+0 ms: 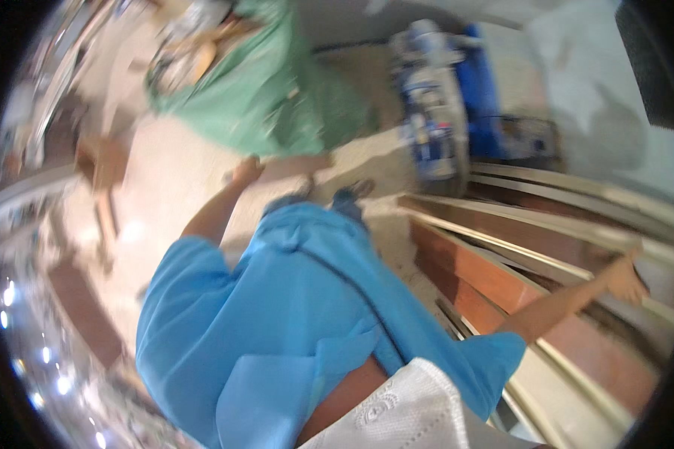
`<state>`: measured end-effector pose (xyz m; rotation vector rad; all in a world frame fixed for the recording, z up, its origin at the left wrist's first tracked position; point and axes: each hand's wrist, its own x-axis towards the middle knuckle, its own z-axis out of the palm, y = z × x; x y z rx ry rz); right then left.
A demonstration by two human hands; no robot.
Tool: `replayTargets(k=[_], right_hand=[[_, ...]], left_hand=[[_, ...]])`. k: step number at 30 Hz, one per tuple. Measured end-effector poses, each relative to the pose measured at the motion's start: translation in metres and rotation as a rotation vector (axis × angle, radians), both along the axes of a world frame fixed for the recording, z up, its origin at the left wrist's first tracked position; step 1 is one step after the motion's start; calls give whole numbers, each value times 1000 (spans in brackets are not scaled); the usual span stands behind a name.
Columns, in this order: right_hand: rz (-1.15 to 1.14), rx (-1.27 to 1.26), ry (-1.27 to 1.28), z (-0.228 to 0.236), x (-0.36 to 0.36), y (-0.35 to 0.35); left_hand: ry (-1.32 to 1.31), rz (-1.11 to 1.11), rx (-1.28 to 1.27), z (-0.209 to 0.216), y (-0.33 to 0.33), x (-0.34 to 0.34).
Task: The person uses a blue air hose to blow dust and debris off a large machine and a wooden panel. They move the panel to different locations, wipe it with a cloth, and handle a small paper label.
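My left hand (249, 170) is closed, held out above the floor near the green sack. A flat brown piece (301, 165) shows right beside its fingers; blur hides whether I grip it. Off to the right, my right hand (623, 278) reaches over a row of long boards standing on edge. Its fingers curl over the top edge of one pale-edged wooden board (517, 243). A reddish-brown board (468, 273) stands nearer to me in the same row. Motion smears both hands somewhat.
A bulging green sack (277, 97) with scraps at its mouth stands ahead. Beyond the boards are a blue panel (479, 93) and a blue-and-white packaged bundle (430, 112). A cardboard box (101, 161) lies left, with a brown board (86, 310) nearer. A pale wall (591, 97) bounds the right.
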<state>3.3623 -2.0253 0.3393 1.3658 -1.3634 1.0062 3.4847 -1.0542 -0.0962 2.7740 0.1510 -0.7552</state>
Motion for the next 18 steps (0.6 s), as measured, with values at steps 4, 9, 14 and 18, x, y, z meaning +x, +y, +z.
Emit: replayTargets(k=[4,9,14,18], right_hand=[[283,321,-141,5,5,0],[394,438,-184,8,9,41],[394,509,-332,28,-18,50],[590,408,-244,34,-61,59]], left_hand=[[193,708,-141,10,91,-65],[304,1016,-644,-3,120,-108],[397,1012,-779,-1,90,-116],[591,748,-590,2,46,-83]])
